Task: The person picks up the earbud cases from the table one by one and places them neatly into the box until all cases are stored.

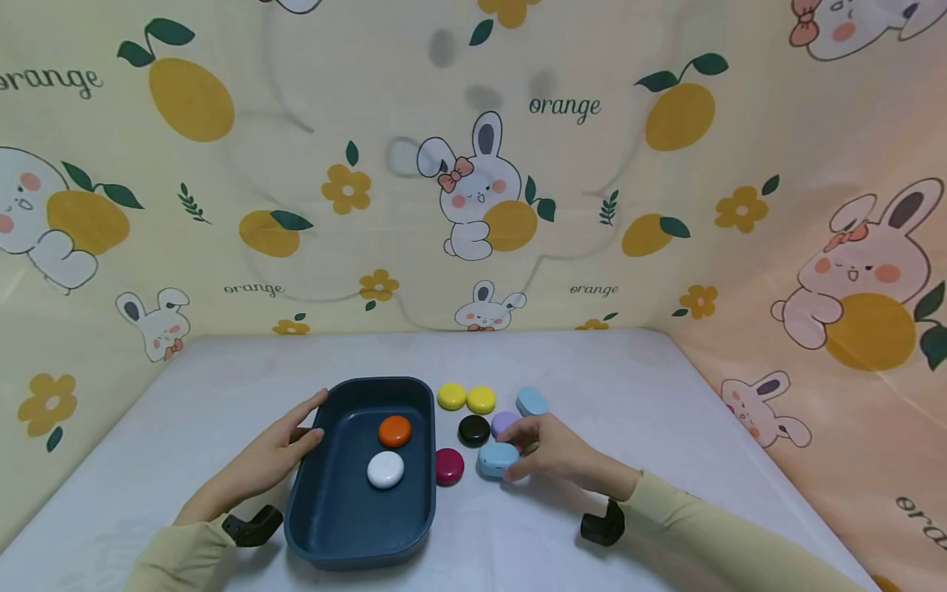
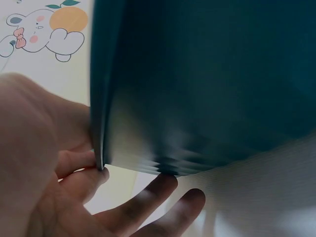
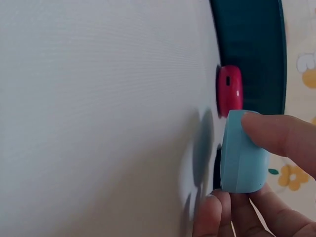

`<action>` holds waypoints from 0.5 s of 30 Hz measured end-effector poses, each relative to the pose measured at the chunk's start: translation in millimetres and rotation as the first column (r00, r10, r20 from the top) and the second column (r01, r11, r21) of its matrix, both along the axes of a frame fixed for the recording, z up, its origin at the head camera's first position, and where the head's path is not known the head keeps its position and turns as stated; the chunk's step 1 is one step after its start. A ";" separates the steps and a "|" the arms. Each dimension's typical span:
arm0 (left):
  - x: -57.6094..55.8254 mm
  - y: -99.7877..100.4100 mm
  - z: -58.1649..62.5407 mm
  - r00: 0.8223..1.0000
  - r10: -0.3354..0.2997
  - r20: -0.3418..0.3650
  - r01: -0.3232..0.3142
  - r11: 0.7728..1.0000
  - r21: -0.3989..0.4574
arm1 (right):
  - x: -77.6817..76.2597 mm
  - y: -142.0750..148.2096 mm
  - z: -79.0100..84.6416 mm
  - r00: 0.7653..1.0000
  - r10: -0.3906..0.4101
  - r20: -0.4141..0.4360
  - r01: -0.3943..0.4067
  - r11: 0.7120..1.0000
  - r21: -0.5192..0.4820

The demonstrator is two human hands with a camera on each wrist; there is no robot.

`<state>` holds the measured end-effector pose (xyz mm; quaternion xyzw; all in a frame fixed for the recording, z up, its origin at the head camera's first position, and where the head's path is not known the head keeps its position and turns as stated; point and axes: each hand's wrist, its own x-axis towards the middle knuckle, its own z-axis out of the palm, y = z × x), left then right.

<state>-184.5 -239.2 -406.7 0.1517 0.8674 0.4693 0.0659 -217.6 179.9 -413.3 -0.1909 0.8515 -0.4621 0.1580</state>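
My left hand (image 1: 270, 456) grips the left wall of a dark blue tray (image 1: 427, 510), with fingers at the rim; in the left wrist view some fingers lie along the outer wall (image 2: 207, 98). Inside the tray are an orange round piece (image 1: 394, 431) and a white one (image 1: 385, 469). To the right of the tray, my right hand (image 1: 555, 450) pinches a light-blue rounded case (image 1: 497, 460) resembling an earbud case. In the right wrist view, that case (image 3: 243, 158) shows a seam round its side and appears raised over the table, the thumb on one face, fingers on the other.
A magenta case (image 1: 449, 467) stands beside the tray's right wall, showing a small slot in the right wrist view. Behind it are two yellow pieces (image 1: 452, 396), a black one (image 1: 474, 430), a partly hidden purple one (image 1: 505, 423) and another light-blue one (image 1: 531, 401). A white cover (image 1: 592, 362) spreads beneath.
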 end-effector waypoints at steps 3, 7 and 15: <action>-0.1 0.1 -0.4 1.000 0.001 -0.002 -0.001 1.000 0.000 | 0.5 -1.1 2.8 1.000 -0.011 0.002 0.011 1.000 -0.004; -0.4 0.0 -0.7 1.000 -0.004 -0.011 0.004 1.000 0.000 | 3.6 -4.8 8.1 0.999 -0.042 0.012 0.043 0.999 -0.030; 0.0 0.0 -0.4 1.000 0.000 -0.005 0.000 1.000 0.005 | 7.4 -16.6 14.7 0.990 -0.141 -0.001 0.140 0.987 -0.082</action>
